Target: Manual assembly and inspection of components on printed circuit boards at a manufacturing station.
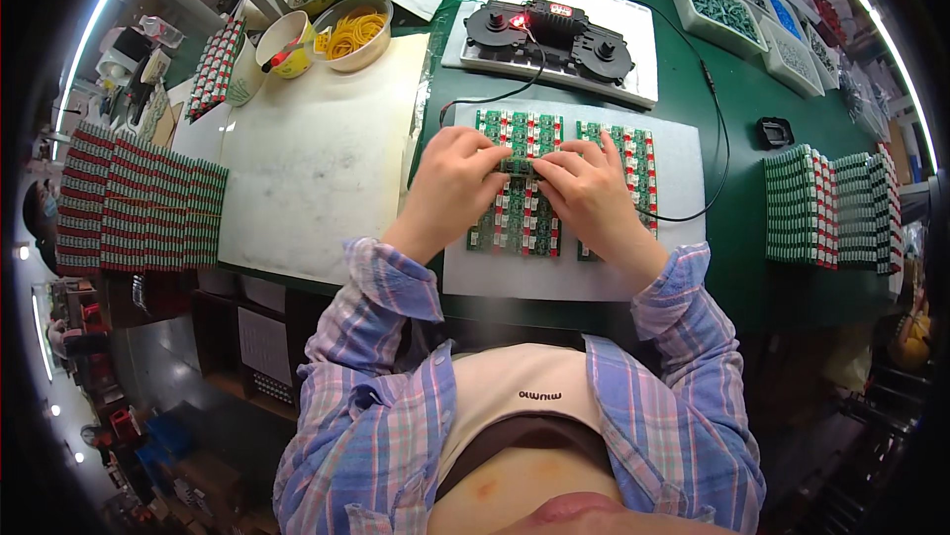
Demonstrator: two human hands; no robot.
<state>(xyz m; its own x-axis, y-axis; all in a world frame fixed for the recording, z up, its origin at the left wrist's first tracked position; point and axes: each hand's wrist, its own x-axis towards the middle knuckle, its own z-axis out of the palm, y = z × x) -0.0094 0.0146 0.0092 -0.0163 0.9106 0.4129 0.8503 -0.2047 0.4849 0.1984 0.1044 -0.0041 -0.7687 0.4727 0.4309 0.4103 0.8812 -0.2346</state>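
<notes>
Two panels of green circuit boards lie side by side on a pale mat. They carry rows of white and red parts. Over the left panel my two hands meet fingertip to fingertip. Between them is a narrow dark green strip, which looks like a small circuit board. My left hand pinches its left end. At its right end are the closed fingertips of my right hand. The right hand and wrist cover part of the right panel. Whether the strip is apart from the panel below cannot be seen.
Beyond the mat sits a black two-wheeled device with a red light on a white tray; its black cable loops rightward. Stacked boards stand left and right. A bowl of yellow rubber bands and bins of screws stand behind.
</notes>
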